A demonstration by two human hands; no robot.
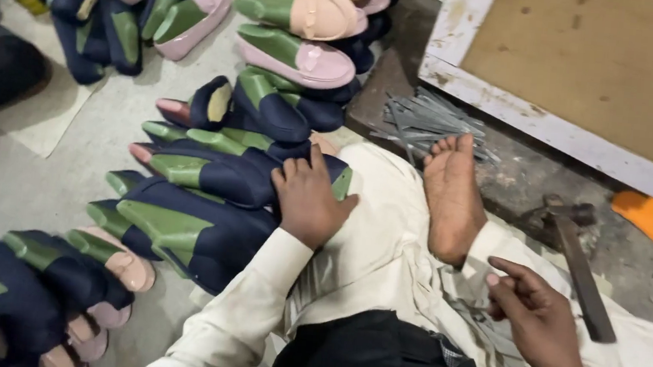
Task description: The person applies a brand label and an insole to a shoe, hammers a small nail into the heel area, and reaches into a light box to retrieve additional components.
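Head camera view, looking down at a seated worker on a concrete floor: a navy shoe upper (221,173), pulled over a green last, lies at centre frame atop a row of like pieces, and the left hand (309,202) rests palm-down on its heel end, fingers spread and curled lightly over the fabric rather than clamped around it. Below it sits another navy-and-green lasted upper (181,230), touching the first. More such shoes crowd the lower left (43,273), some with pink soles showing, and a heap of pink-soled ones (300,35) fills the top centre. To the right of the held piece, the worker's bare foot (451,198) lies sole-up across a cream-clad leg. Just above the toes is a bundle of thin grey metal strips (426,121), beside a white-edged wooden board (552,128) in the upper right. A hammer (575,264) lies on the floor at right, near an orange object (650,216). The right hand (539,316), at lower right, hovers empty above the lap, thumb and forefinger extended, other fingers bent; a dark band circles its wrist.
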